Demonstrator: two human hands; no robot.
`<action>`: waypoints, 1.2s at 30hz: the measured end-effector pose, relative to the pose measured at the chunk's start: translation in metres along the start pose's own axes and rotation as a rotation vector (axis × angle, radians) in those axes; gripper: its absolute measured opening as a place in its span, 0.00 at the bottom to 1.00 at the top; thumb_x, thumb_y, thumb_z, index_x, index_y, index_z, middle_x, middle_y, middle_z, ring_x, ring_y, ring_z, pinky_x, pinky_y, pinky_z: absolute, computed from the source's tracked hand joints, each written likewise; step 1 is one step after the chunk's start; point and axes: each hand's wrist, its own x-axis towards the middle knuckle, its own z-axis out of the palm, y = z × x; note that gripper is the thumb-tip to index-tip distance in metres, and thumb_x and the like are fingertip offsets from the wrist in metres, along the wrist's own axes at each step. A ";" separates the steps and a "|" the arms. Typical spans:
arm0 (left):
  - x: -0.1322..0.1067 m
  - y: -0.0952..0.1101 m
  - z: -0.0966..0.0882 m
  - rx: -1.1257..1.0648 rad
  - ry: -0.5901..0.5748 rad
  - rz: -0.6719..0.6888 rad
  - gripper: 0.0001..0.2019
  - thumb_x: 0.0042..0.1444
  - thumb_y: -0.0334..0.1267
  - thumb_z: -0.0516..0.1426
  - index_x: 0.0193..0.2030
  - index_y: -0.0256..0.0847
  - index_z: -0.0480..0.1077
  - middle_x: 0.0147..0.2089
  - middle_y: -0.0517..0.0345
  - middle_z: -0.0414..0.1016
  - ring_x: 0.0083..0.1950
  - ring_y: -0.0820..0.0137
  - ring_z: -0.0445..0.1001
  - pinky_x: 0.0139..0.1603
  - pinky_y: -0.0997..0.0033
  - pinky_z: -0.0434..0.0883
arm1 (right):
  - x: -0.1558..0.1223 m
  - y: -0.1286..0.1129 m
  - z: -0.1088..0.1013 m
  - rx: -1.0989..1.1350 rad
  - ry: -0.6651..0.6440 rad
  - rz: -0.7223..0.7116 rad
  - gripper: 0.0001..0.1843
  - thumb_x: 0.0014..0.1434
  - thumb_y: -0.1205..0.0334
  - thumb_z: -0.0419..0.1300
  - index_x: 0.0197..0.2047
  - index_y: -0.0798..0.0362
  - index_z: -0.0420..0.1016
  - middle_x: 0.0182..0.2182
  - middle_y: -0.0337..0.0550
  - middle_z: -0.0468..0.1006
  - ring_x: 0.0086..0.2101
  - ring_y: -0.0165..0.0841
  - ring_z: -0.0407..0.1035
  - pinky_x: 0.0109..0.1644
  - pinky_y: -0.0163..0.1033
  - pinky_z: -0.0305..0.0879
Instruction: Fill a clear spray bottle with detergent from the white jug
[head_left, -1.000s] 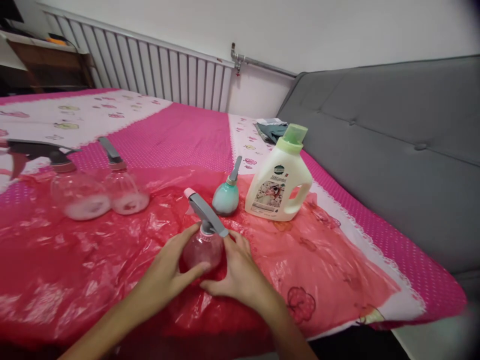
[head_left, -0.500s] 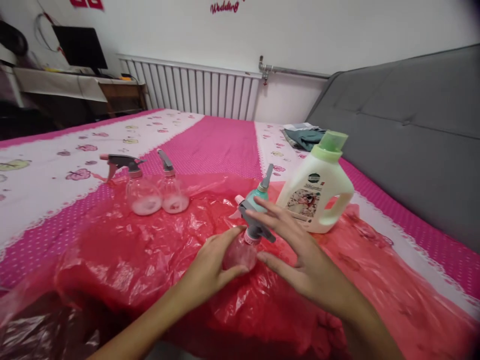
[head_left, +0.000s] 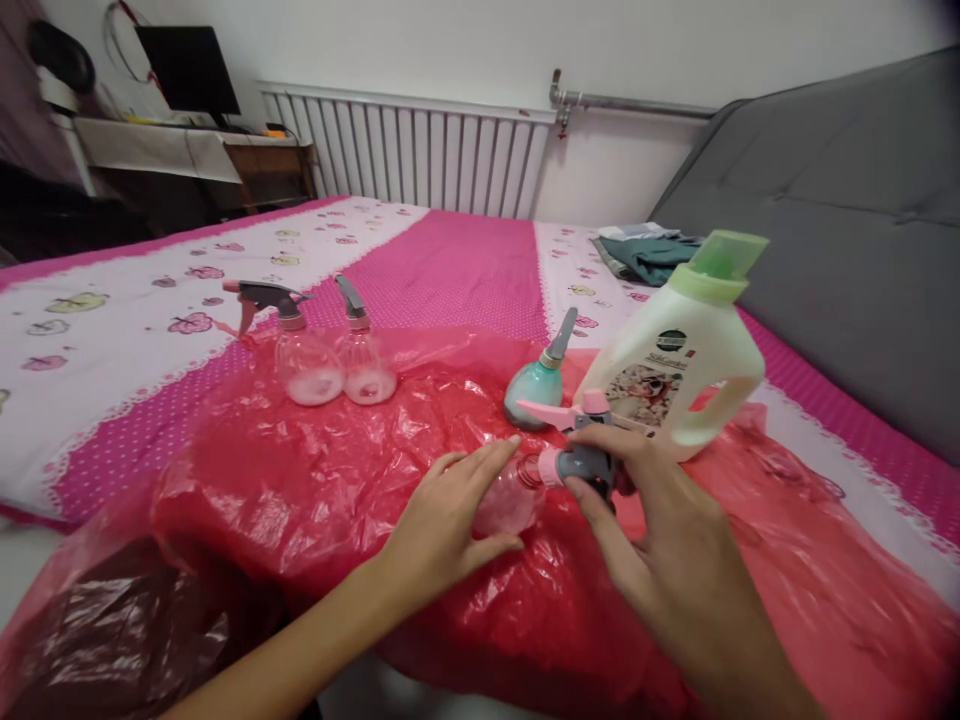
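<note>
My left hand [head_left: 448, 520] curls around a small clear pinkish spray bottle [head_left: 510, 505] that lies tilted toward the right on a red plastic sheet [head_left: 315, 470]. My right hand [head_left: 652, 520] grips the bottle's grey and pink trigger sprayer head [head_left: 581, 455] at the neck. Just behind stand a small teal spray bottle [head_left: 534, 385] and a large white detergent jug [head_left: 675, 355] with a pale green cap.
Two clear spray bottles [head_left: 330, 350] stand at the far left of the plastic sheet. The sheet covers a bed with a pink and white floral cover [head_left: 442, 265]. A grey padded headboard [head_left: 840, 230] runs along the right. Folded clothes [head_left: 645, 255] lie at the back, by a white radiator [head_left: 420, 160].
The bottle has tipped from upright toward the right. My right hand went from open above the sprayer to gripping its head. The view has shifted left.
</note>
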 end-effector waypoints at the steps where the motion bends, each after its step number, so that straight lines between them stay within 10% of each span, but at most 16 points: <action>1: -0.001 0.000 0.001 -0.002 0.013 0.008 0.53 0.61 0.45 0.68 0.78 0.55 0.32 0.73 0.44 0.63 0.69 0.49 0.67 0.68 0.39 0.65 | -0.001 -0.001 0.000 -0.017 -0.005 0.023 0.13 0.67 0.64 0.57 0.54 0.41 0.69 0.47 0.35 0.82 0.45 0.32 0.77 0.46 0.37 0.71; 29: 0.000 0.000 -0.004 -0.019 -0.059 -0.018 0.43 0.58 0.48 0.70 0.72 0.47 0.52 0.68 0.42 0.69 0.68 0.48 0.69 0.73 0.30 0.53 | 0.002 0.014 0.004 0.268 -0.004 0.241 0.13 0.68 0.53 0.57 0.54 0.39 0.73 0.45 0.40 0.80 0.38 0.33 0.76 0.31 0.35 0.70; 36: -0.004 0.002 -0.003 0.013 -0.091 -0.015 0.47 0.59 0.40 0.69 0.75 0.49 0.43 0.72 0.42 0.63 0.71 0.50 0.65 0.73 0.32 0.53 | 0.002 0.015 -0.002 0.166 -0.056 -0.036 0.14 0.68 0.63 0.58 0.53 0.35 0.74 0.46 0.31 0.82 0.43 0.27 0.78 0.47 0.33 0.72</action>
